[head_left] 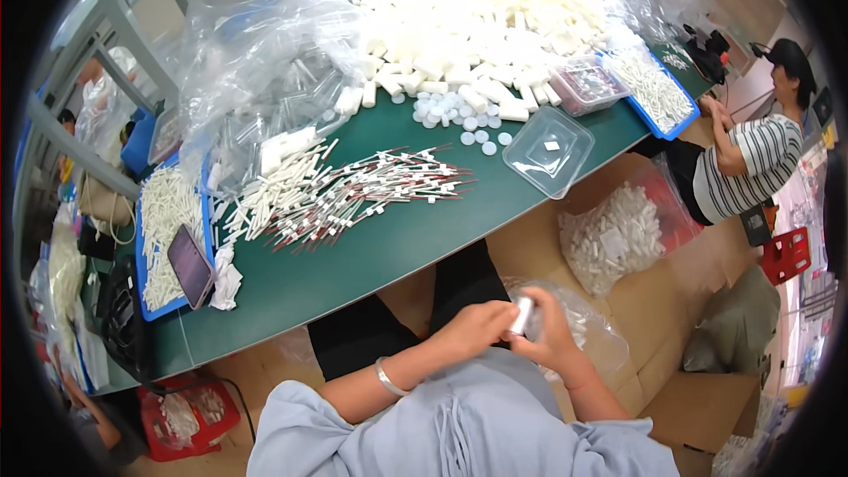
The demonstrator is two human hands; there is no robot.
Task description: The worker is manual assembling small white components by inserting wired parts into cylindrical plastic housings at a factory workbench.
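Over my lap, my right hand point(549, 336) is wrapped round a small white cylinder point(522, 315), perhaps a capped tube or bottle. My left hand point(486, 325) has its fingers closed against the near end of the same cylinder. Both hands are in front of the table's near edge, above a plastic bag on my right. On the green table point(406, 247) ahead lie a pile of thin white sticks with dark red ends point(371, 194) and plain white sticks point(283, 190). Behind them are translucent round caps point(459, 115) and a big heap of white foam-like cylinders point(477, 26).
A clear plastic lid point(549, 152) and a clear tub point(587, 86) stand at the right. Blue trays of white pieces point(652, 88) sit at both ends. A phone point(191, 267) leans at the left. A filled plastic bag point(609, 238) lies on the floor; another person point(751, 141) sits beyond it.
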